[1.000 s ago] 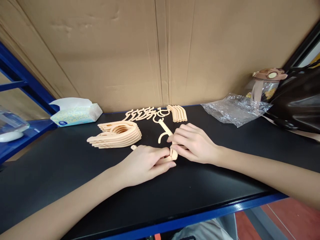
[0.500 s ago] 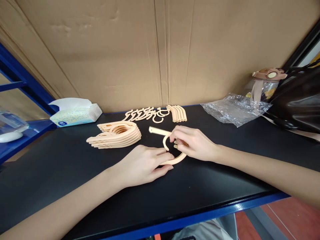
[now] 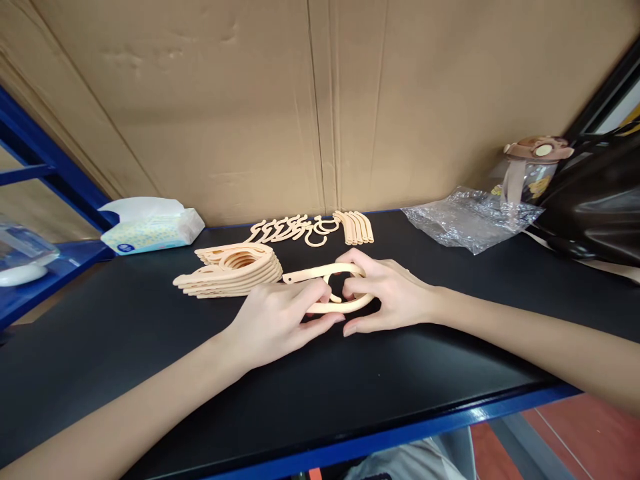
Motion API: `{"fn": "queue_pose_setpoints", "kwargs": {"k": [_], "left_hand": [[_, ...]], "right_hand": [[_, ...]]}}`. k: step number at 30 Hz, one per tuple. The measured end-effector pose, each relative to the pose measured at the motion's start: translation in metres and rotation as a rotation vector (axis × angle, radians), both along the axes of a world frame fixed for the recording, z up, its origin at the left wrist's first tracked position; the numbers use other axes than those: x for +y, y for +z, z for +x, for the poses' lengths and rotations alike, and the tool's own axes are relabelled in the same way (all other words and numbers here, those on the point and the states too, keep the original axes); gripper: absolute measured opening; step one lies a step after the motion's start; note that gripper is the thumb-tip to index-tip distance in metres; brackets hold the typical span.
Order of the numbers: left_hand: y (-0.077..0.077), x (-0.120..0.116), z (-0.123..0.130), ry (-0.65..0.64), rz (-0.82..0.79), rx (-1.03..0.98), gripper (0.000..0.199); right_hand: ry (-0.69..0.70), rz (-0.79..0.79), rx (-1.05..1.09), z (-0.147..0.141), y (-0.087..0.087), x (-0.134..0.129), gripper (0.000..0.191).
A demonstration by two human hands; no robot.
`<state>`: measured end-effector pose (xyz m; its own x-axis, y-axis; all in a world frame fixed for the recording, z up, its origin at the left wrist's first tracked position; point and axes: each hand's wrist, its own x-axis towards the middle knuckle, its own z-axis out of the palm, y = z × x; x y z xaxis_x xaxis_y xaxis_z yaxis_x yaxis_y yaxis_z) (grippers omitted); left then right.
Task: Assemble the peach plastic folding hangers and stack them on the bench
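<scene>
A cream curved plastic piece [image 3: 350,306], with a hook inside its bend, is held between both hands over the black table. My left hand [image 3: 283,313] pinches its lower arm, thumb below and fingers above. Around the bend at the right, my right hand [image 3: 387,290] has its fingers curled on the piece. The upper arm, with a small hole at its end, points left. Beside my left hand lies a stack of similar cream pieces [image 3: 235,273]. Part of the held piece is hidden by the fingers.
Cream hooks [image 3: 316,235] and short curved bars [image 3: 355,228] lie at the table's back edge. A tissue pack [image 3: 153,227] is at the back left. Crumpled clear plastic [image 3: 470,217], a bottle [image 3: 537,163] and a dark bag [image 3: 600,200] are at the right.
The held piece has shifted left and turned more level. My right hand has spread around its bend, and my left hand has moved slightly up and left along with it.
</scene>
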<state>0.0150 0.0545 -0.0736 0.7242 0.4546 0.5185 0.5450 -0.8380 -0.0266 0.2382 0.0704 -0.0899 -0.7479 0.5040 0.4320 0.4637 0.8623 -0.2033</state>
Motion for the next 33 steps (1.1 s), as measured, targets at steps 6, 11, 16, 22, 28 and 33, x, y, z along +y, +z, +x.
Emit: {"fn": "queue_pose_setpoints", "kwargs": {"k": [6, 11, 16, 22, 28, 33], "left_hand": [[0.000, -0.002, 0.000, -0.047, 0.084, -0.062, 0.015], [0.003, -0.002, 0.001, -0.032, 0.211, -0.061, 0.010], [0.000, -0.001, 0.004, 0.109, 0.274, -0.120, 0.030], [-0.006, 0.000, 0.014, -0.139, -0.008, 0.118, 0.043], [-0.007, 0.003, 0.014, -0.120, -0.299, 0.266, 0.056], [-0.006, 0.005, 0.010, -0.143, -0.394, 0.262, 0.053]], "right_hand": [[-0.027, 0.083, -0.030, 0.000, -0.003, 0.005, 0.031], [-0.123, 0.146, 0.036, 0.003, -0.005, 0.010, 0.035], [-0.277, 0.162, 0.077, 0.008, -0.003, 0.015, 0.027], [-0.401, 0.134, 0.111, 0.007, -0.005, 0.019, 0.024], [-0.478, 0.087, 0.156, 0.012, -0.004, 0.028, 0.033], [-0.428, 0.103, 0.109, 0.020, -0.001, 0.036, 0.040]]}}
